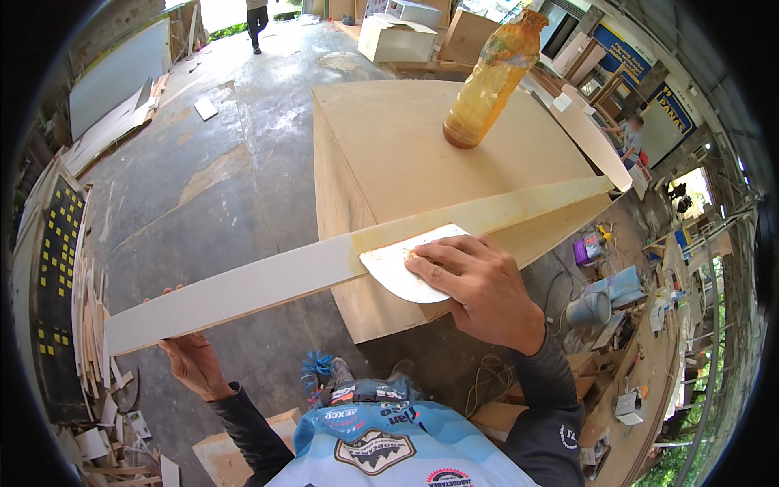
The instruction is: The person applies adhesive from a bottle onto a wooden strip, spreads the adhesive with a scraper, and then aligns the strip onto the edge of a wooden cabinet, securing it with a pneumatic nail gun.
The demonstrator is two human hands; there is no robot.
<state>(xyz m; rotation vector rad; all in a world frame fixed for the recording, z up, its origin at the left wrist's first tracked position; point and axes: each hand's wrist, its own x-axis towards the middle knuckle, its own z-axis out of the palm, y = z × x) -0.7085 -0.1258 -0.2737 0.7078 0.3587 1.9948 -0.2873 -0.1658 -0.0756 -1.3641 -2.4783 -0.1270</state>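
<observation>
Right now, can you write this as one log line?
left hand: beneath long strip, left end | right hand: holding white spreader against strip | strip: right part yellowish, over wooden box | bottle: standing on box

**Workshop, daylight at the edges**

Grey concrete floor [268, 195], stained, glossy in patches. Bright opening [230, 11] at far end, low greenery [227, 32] there. Left side: pale panels [122, 73] leaning; dark board with yellow squares [58, 268], wood strips [88, 325] beside it. Far end: white box-shaped cabinet [396, 40]. Upper right: blue-and-yellow signs [623, 58]. Right: foliage [710, 349] past the open side.
</observation>
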